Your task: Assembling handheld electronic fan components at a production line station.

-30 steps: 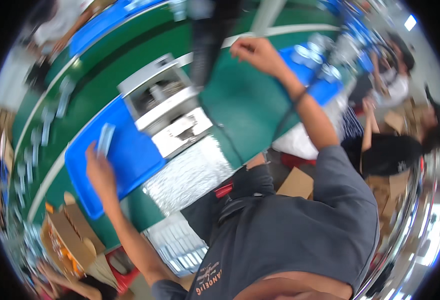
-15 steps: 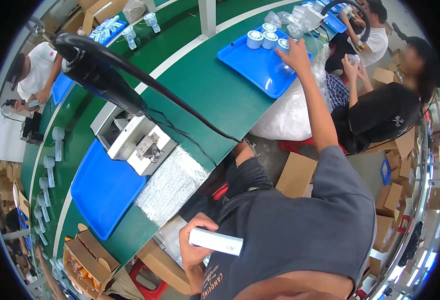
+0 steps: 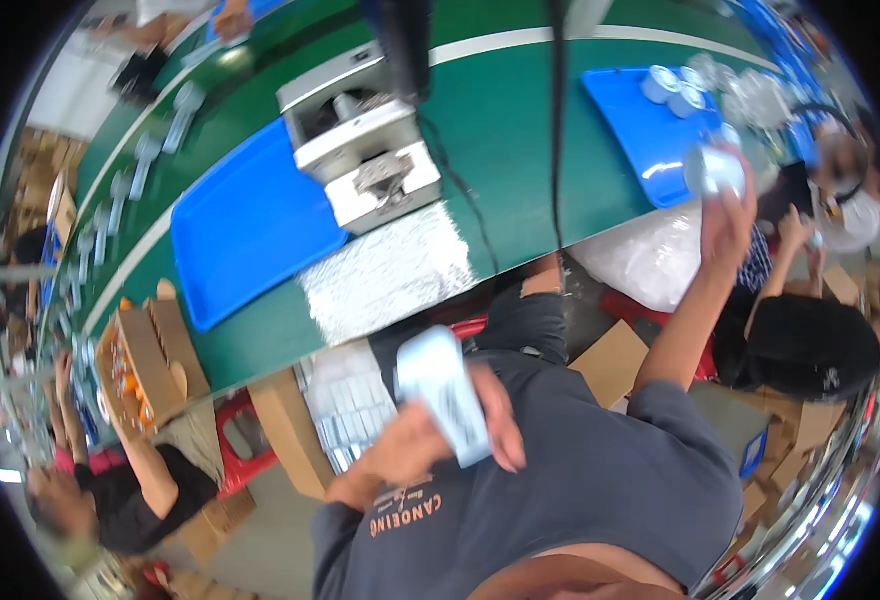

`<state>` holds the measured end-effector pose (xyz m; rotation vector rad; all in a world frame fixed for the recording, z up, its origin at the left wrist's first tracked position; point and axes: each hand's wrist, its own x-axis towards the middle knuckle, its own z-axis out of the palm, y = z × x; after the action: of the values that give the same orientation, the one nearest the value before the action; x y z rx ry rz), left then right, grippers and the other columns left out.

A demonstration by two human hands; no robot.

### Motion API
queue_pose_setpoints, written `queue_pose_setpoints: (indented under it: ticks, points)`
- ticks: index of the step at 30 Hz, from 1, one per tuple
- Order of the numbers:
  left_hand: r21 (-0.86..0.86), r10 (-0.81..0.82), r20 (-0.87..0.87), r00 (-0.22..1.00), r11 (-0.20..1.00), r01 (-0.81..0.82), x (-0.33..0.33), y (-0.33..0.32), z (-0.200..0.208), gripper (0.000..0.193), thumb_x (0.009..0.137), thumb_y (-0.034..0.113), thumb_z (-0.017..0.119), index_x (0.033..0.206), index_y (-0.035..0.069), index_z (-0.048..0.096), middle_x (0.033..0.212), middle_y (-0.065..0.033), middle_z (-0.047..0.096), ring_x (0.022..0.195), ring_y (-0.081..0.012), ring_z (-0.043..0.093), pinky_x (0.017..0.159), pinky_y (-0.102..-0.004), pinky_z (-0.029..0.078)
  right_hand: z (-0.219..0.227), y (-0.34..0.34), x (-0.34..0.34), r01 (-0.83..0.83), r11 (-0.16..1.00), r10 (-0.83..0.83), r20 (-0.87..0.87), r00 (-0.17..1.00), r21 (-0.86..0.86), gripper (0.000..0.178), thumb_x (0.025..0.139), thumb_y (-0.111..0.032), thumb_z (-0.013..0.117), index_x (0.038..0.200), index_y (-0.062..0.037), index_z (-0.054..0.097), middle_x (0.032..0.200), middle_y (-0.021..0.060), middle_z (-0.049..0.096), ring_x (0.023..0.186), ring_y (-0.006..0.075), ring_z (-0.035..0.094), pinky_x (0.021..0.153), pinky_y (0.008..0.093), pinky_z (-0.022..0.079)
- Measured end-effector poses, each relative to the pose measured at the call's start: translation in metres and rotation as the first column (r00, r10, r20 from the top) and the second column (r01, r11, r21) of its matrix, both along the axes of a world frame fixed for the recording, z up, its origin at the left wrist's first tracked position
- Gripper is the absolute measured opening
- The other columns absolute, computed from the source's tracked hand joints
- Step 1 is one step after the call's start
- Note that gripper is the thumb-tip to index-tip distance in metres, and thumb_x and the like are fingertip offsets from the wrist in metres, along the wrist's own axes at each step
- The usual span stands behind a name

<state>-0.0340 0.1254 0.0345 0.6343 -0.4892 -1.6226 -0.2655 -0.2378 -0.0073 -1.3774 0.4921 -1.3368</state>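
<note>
Close to my body, my left hand grips a pale blue, elongated block-shaped housing, tilted and blurred. To the right, my right hand is closed around a round white and pale blue cup-shaped part. This part is raised at the near right edge of a blue tray. Several similar round parts stand in the tray's far right area, one of them partly hidden behind my hand.
A grey-white metal fixture stands on the green bench beside another blue tray. Silvery wrap covers the bench edge. A black cable hangs ahead. An open carton stands left; co-workers sit on both sides.
My right hand has lifted a round part from the tray and drawn it nearer. My left hand has turned the pale blue housing more upright. The view has swung left.
</note>
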Motion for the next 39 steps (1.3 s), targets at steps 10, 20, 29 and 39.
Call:
queue_pose_setpoints:
  ticks: [10,20,29,39]
  points:
    - [0.034,0.746,0.473,0.468,0.516,-0.856,0.066,-0.051,-0.058,0.036,0.096,0.004,0.036,0.130,-0.002,0.048,0.093,-0.0077,0.056,0.076,-0.0122,0.051,0.057,-0.0274,0.040,-0.009,0.144,0.114,-0.872,0.490,0.848,-0.240,0.472,0.014,0.069,0.068,-0.021,0.081,0.127,0.0075,0.060,0.127,0.0256,0.063,0.117,0.0314,0.062,0.101,0.0406,0.047]
    - [0.050,0.780,0.101,0.618,0.616,-0.786,0.072,-0.036,-0.078,0.027,0.103,0.014,0.053,0.124,-0.002,0.049,0.101,-0.0127,0.061,0.094,-0.0241,0.064,0.092,-0.0452,0.054,-0.036,0.168,0.176,-0.967,0.249,0.920,-0.325,0.218,0.056,0.063,0.071,-0.018,0.076,0.129,0.0008,0.062,0.128,0.0158,0.066,0.122,0.0301,0.061,0.108,0.0408,0.043]
    - [0.062,0.706,0.256,0.661,0.670,-0.740,0.070,-0.033,-0.078,0.029,0.100,0.016,0.060,0.123,0.000,0.054,0.108,-0.0110,0.063,0.100,-0.0209,0.064,0.091,-0.0393,0.055,-0.034,0.166,0.177,-0.986,0.152,0.933,-0.320,0.164,-0.063,0.064,0.070,-0.018,0.078,0.128,0.0032,0.062,0.128,0.0197,0.065,0.123,0.0322,0.060,0.107,0.0435,0.043]
    - [-0.175,0.716,0.513,0.473,0.627,-0.760,0.072,-0.027,-0.095,0.042,0.090,-0.002,0.068,0.129,-0.001,0.052,0.122,-0.0088,0.059,0.117,-0.0167,0.056,0.101,-0.0333,0.046,-0.032,0.167,0.178,-0.960,0.263,0.949,0.153,0.275,0.095,0.076,0.066,-0.031,0.082,0.129,0.0049,0.058,0.129,0.0280,0.061,0.110,0.0301,0.063,0.098,0.0433,0.049]
